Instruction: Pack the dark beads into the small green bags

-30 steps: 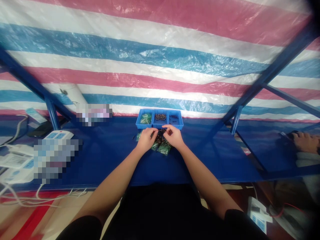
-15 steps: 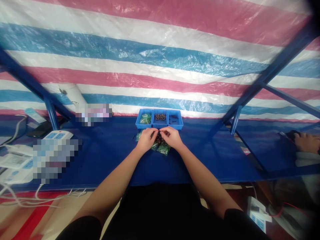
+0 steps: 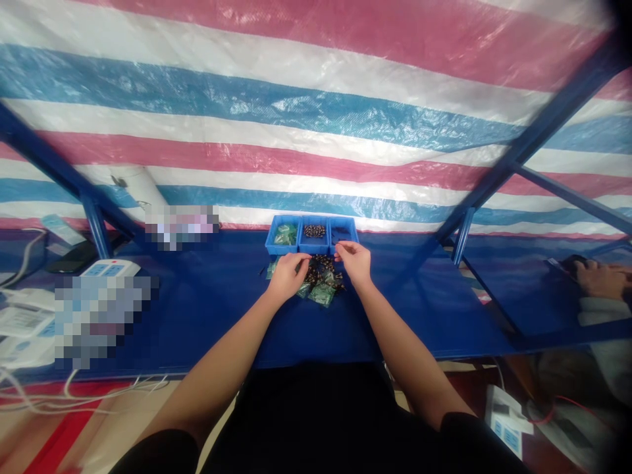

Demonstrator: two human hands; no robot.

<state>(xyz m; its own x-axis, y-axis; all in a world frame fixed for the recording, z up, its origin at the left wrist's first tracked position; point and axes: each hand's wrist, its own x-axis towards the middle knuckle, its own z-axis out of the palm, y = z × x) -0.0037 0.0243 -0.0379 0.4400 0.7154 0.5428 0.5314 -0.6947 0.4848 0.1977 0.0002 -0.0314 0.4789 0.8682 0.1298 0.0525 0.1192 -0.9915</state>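
Note:
Three blue bins stand side by side at the back of the blue table. Green packets (image 3: pixel 285 234) lie in the left bin (image 3: pixel 282 250), small dark and brass-coloured parts (image 3: pixel 315 231) in the middle bin (image 3: pixel 314 249), thin black pieces in the right bin (image 3: pixel 351 225). Before them spreads a pile of similar brass-and-black parts (image 3: pixel 323 266) with green packets (image 3: pixel 321 294). My left hand (image 3: pixel 289 273) is pinched at the pile's left side; what its fingertips hold is too small to name. My right hand (image 3: pixel 354 262) is pinched in front of the right bin, its fingertip contents unclear.
Power strips (image 3: pixel 111 268) with white cables lie on the left of the table (image 3: pixel 207 316), near a dark phone-like object (image 3: pixel 74 257). Blue metal posts (image 3: pixel 463 240) rise on both sides before a striped plastic sheet (image 3: pixel 316 145). Another person's hands (image 3: pixel 600 280) are at the far right.
My right hand has moved right and slightly up, away from my left hand, towards the right bin. My left hand stays nearly in place. More of the pile shows between them.

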